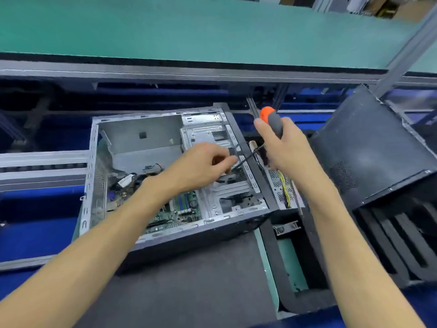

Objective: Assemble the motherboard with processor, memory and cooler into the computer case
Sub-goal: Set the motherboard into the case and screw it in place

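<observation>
Head view: two bare forearms reach forward from the lower edge over a dark mat on the desk. Nearest, just below the left hand's fingers, the green motherboard lies flat on the floor of the open computer case, which rests on its side on the mat with its open face up. The left hand hovers inside the case, its fingers curled and pinching together at the dark shaft of the screwdriver (whether a screw sits between them cannot be told). Right of those fingers, across the case's edge, the right hand grips the grey handle of the screwdriver, fingers wrapped round it, its orange cap uppermost and the shaft slanting down-left into the case. Beyond the left fingers stands the metal drive cage. Right of the right hand leans a black side panel. Farthest away runs a green shelf.
</observation>
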Demonstrator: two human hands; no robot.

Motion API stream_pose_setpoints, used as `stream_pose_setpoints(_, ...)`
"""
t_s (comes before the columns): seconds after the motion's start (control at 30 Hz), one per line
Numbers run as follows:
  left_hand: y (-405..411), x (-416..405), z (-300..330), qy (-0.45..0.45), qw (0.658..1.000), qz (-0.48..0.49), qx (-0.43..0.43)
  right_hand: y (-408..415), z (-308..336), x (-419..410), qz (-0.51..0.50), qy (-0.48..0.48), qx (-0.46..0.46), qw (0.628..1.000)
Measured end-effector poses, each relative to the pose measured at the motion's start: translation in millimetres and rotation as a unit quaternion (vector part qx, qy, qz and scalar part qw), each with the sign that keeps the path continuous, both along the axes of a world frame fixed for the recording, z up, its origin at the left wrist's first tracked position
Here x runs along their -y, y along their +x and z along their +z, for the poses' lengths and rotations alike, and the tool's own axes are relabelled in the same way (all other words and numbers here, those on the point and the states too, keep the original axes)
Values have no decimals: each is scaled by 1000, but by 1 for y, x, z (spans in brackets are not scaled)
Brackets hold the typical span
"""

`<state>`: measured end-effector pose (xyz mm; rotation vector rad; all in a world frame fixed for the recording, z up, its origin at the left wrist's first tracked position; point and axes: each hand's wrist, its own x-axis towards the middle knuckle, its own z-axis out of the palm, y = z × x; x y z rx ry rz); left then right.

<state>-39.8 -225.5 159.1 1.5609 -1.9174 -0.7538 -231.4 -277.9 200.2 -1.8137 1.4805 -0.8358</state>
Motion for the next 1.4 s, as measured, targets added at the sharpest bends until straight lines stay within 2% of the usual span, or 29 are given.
stream_pose_setpoints(0.1, -63, -8, 0, 7, 999, -44, -3, -61, -4, -7, -48, 32, 61, 996)
stream_pose_setpoints(0.23, -142, -13, -16, 22, 996, -90, 8, -134, -26, -28, -105, 0, 12, 994)
stream_pose_setpoints(0.4, -209, -14, -64, 122, 981, -142, 57, -197, -74, -53, -139, -38, 72, 987)
stream_pose_setpoints(0.6, -251, -15, -145, 182, 952, -154, 191, -249, -139, -72, -118, 40, 75, 989)
stream_pose_setpoints(0.77, -275, -17, -197, 190, 905, -194, 327, -268, -174, -82, -112, 66, 53, 990)
stream_pose_setpoints(0.87, -291, -18, -214, 181, 882, -221, 374, -274, -184, -83, -115, 67, 65, 989)
stream_pose_setpoints(1.13, -322, -22, -237, 254, 866, -241, 358, -280, -191, -79, -134, 64, 141, 979)
stream_pose_setpoints(1.4, -325, -24, -235, 241, 852, -279, 372, -276, -190, -75, -143, 47, 118, 982)
